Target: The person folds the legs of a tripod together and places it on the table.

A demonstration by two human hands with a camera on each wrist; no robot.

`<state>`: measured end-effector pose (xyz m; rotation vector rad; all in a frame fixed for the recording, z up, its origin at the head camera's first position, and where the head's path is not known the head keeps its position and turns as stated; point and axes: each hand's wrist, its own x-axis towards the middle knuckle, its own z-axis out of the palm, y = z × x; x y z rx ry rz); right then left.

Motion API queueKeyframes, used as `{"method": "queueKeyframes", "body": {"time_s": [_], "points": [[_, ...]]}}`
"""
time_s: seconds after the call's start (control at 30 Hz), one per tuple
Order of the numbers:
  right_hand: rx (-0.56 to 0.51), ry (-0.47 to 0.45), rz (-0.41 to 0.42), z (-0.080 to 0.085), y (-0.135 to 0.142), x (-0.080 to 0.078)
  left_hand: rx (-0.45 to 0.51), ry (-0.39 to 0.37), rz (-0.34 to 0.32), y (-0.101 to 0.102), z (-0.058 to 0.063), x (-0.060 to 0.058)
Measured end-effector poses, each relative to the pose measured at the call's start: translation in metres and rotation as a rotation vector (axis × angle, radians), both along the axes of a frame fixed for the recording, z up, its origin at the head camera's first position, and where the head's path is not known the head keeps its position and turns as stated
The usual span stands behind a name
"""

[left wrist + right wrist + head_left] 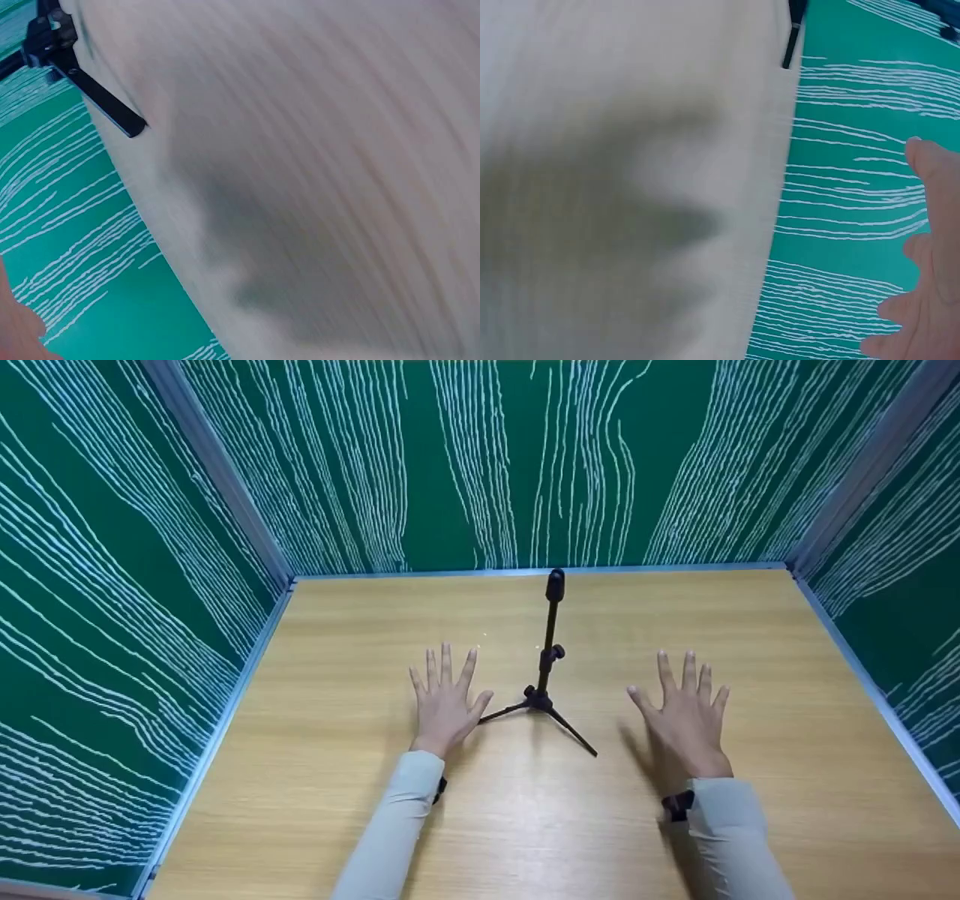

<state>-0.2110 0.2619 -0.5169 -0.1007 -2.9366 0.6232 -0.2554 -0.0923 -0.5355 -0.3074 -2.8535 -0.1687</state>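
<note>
A black tripod stand (550, 641) stands upright on the table between my hands, with a clip-like head on top, a knob partway up the pole and spread legs. To its left is my left hand (444, 709), palm down with fingers straight and spread; its thumb side appears close to one leg. My right hand (688, 725), also spread flat and palm down, lies farther off on the stand's right. Neither hand holds anything. In the left wrist view a tripod leg (105, 101) shows at upper left; the right wrist view catches another leg tip (791, 45) at the top.
A wood-grain table (315, 795) lies under both hands. Green panels (525, 457) with wavy white lines enclose it at the back and both sides, joined by grey corner posts (217, 465). Tiny pale specks (484, 634) lie near the stand.
</note>
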Motion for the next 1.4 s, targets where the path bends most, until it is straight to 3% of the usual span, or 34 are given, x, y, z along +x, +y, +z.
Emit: {"method": "queueKeyframes", "body": {"time_s": [0.37, 0.6, 0.77, 1.13, 1.4], "points": [[-0.227, -0.003, 0.054, 0.036, 0.0, -0.006, 0.368, -0.189, -0.06, 0.013, 0.003, 0.0], [-0.419, 0.067, 0.084, 0.061, -0.008, -0.015, 0.654, -0.306, -0.176, 0.021, -0.001, -0.001], [-0.582, 0.136, 0.105, 0.08, -0.016, -0.02, 0.843, -0.366, -0.202, 0.029, -0.009, -0.003], [-0.858, 0.168, 0.161, 0.123, -0.036, -0.027, 1.032, -0.383, -0.238, 0.047, -0.019, -0.006], [-0.904, 0.183, 0.244, 0.141, -0.052, -0.034, 1.056, -0.375, -0.263, 0.059, -0.023, -0.009]]}}
